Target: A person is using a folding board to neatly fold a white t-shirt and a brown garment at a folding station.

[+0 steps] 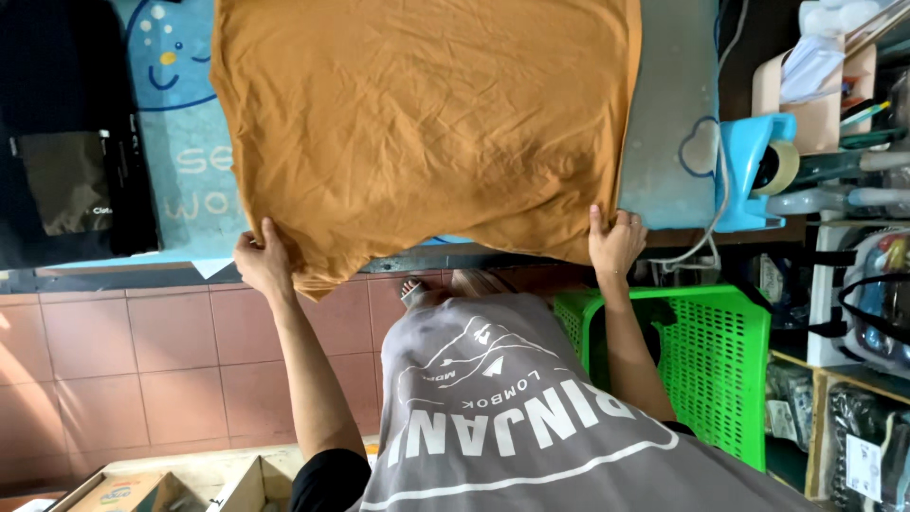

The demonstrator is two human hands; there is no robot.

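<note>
- Nearest to cam: grey printed shirt (512, 417) worn by the person, filling btm centre; a bare foot (414, 292) is seen just past it on the red-brown tiled floor (123, 360).
- Open cardboard boxes (180, 488) are seen at btm left, partly cut off by the frame.
- A green plastic basket (720, 360) w/ slotted walls is set on the floor just beside the person's right arm.
- Left hand (261, 261) is closed on the near-left hem of the mustard-brown cloth (427, 114); fabric is pinched btwn thumb and fingers, and a fold hangs below the counter edge.
- Right hand (614, 242) is closed on the near-right corner of the same cloth, fingers pressed flat on top; a ring is worn on one finger.
- The cloth is spread wide over the counter (664, 114), wrinkled, its near edge draped over the front.
- A blue printed mat (190, 161) is seen under the cloth's left side, w/ a black bag (66, 142) further left.
- Right of the counter: a blue tape dispenser (758, 161) w/ a tape roll, a white cable beside it.
- Furthest right: shelves (853, 190) crowded w/ packaged goods; details too small to tell.
</note>
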